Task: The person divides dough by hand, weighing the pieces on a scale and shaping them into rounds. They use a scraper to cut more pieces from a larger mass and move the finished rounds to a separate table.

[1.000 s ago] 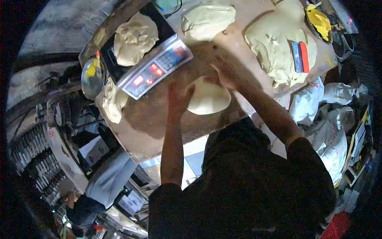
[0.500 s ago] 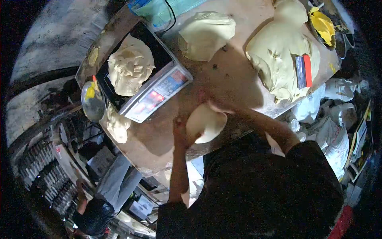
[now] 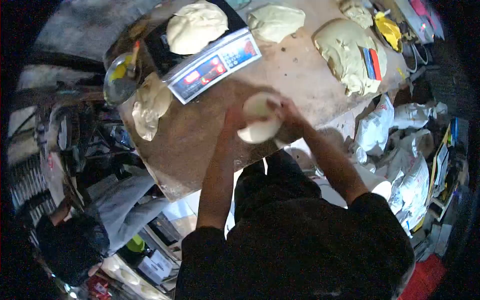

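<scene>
A smooth pale dough piece point(image 3: 259, 132) is between my two hands near the front edge of the wooden table point(image 3: 200, 165). My left hand point(image 3: 237, 116) is against its left side, blurred. On its upper right is my right hand point(image 3: 284, 111), its fingers curled over the dough. Beyond them, a dough lump point(image 3: 196, 27) rests on a digital scale point(image 3: 215, 65) with red lit digits. Another dough piece point(image 3: 276, 22) lies right of the scale. The large dough mass point(image 3: 345, 50) at the right carries a red and blue scraper point(image 3: 372, 64).
Left of the scale are a metal bowl point(image 3: 119, 80) with yellow contents and a slack dough piece point(image 3: 150, 107). A yellow-filled container point(image 3: 389, 31) sits at the back right. White bags point(image 3: 410, 175) lie beside the table. Another person point(image 3: 72, 240) is at the lower left.
The camera view has shifted, so the table items appear higher. My right hand has moved from the dough's far edge onto its upper right side, and my left hand remains at its left.
</scene>
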Available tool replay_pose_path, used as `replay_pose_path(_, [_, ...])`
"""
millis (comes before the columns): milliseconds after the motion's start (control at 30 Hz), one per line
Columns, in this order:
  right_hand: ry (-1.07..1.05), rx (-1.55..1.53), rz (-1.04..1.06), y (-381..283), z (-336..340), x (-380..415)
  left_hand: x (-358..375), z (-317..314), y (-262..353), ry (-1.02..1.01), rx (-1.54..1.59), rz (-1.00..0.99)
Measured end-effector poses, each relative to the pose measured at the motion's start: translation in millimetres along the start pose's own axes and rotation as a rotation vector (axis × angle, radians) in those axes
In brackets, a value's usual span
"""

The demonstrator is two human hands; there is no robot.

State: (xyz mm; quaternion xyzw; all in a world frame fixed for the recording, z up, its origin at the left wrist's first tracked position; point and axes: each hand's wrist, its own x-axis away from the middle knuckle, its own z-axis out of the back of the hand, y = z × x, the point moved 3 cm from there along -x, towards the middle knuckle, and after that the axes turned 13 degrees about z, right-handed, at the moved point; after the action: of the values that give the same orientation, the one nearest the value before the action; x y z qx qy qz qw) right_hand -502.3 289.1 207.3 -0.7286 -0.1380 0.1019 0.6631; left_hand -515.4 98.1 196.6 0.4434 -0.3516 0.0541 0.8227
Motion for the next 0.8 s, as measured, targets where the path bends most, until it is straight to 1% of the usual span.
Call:
replay_pose_path(33, [-0.110, 0.225, 0.048, -3.9, -7.6, 4.7, 31.2, -9.9, -13.5, 0.024, 0.007, -0.016])
replay_pose_path(100, [-0.236, 0.713, -0.049, 4.9, -29.0, 31.4, 75.4, -29.6, -43.1, 0.361, 0.187, -0.078])
replay_pose_path(133, [-0.240, 0.718, -0.040, 1.2, -36.4, 30.9, 87.8, -31.9, -40.5, 0.363, 0.175, -0.017])
replay_pose_path(167, [-0.239, 0.866, 0.228, -8.9, -45.7, 29.4, 101.0, -35.1, -39.5, 0.364, 0.168, 0.050])
replay_pose_path(200, [-0.238, 1.006, 0.510, -15.3, -50.6, 25.3, 91.9, -33.4, -43.6, 0.378, 0.181, 0.050])
replay_pose_path(233, [-0.252, 1.008, 0.523, -14.5, -48.4, 8.0, 74.9, -20.5, -41.3, 0.602, 0.086, -0.023])
replay_pose_path(267, [-0.191, 0.820, 0.500, -6.9, -40.1, -16.4, 69.0, -14.0, -42.9, 0.823, -0.014, -0.091])
replay_pose_path(300, [-0.134, 0.630, 0.473, -8.4, -40.1, -30.9, 71.5, -15.9, -46.6, 0.839, -0.004, -0.084])
replay_pose_path(333, [-0.156, 0.628, 0.480, -9.5, -42.0, -34.8, 70.8, -22.3, -48.1, 0.760, 0.034, -0.108])
replay_pose_path(400, [-0.445, 0.424, 0.052, -11.8, -60.0, -39.9, 72.7, -39.2, -51.1, 0.607, 0.110, -0.139])
replay_pose_path(467, [-0.685, 0.687, 0.036, 21.5, -59.1, -40.7, 81.9, -40.2, -50.5, 0.493, 0.177, -0.161])
replay_pose_path(500, [-0.739, 0.678, 0.079, 6.8, -71.4, -37.7, 87.4, -28.0, -47.4, 0.462, 0.210, -0.177])
replay_pose_path(533, [-0.783, 0.768, 0.224, -15.8, -86.8, -15.2, 130.2, -19.0, -15.5, 0.077, 0.360, -0.172])
replay_pose_path(567, [-0.826, 0.847, 0.387, -34.1, -97.5, 4.5, 131.3, -38.6, -29.8, 0.167, 0.275, -0.166])
replay_pose_path(600, [-0.942, 0.968, 0.348, -2.8, -94.7, 13.1, 126.0, -60.0, -48.4, 0.260, 0.194, -0.144])
replay_pose_path(633, [-0.863, 0.610, 0.153, -13.1, -101.9, 16.8, 137.8, -63.0, -59.5, 0.416, 0.300, -0.084])
replay_pose_path(667, [-0.755, 0.581, 0.154, -20.9, -99.6, 16.8, 149.7, -62.5, -70.6, 0.578, 0.405, -0.027])
replay_pose_path(700, [-0.383, 0.287, 0.141, 76.6, -59.1, 1.4, 154.9, -59.8, -80.1, 0.683, 0.435, 0.008])
replay_pose_path(733, [-0.495, 0.708, 0.310, 41.9, -56.6, -8.5, 157.3, -52.1, -91.1, 0.880, 0.332, 0.164])
replay_pose_path(767, [-0.555, 1.124, 0.518, 8.9, -47.3, -15.4, 161.4, -45.7, -96.8, 1.057, 0.224, 0.329])
replay_pose_path(800, [-0.503, 0.543, 0.247, 44.2, -10.2, -19.7, 162.1, -48.1, -96.6, 1.120, 0.244, 0.359])
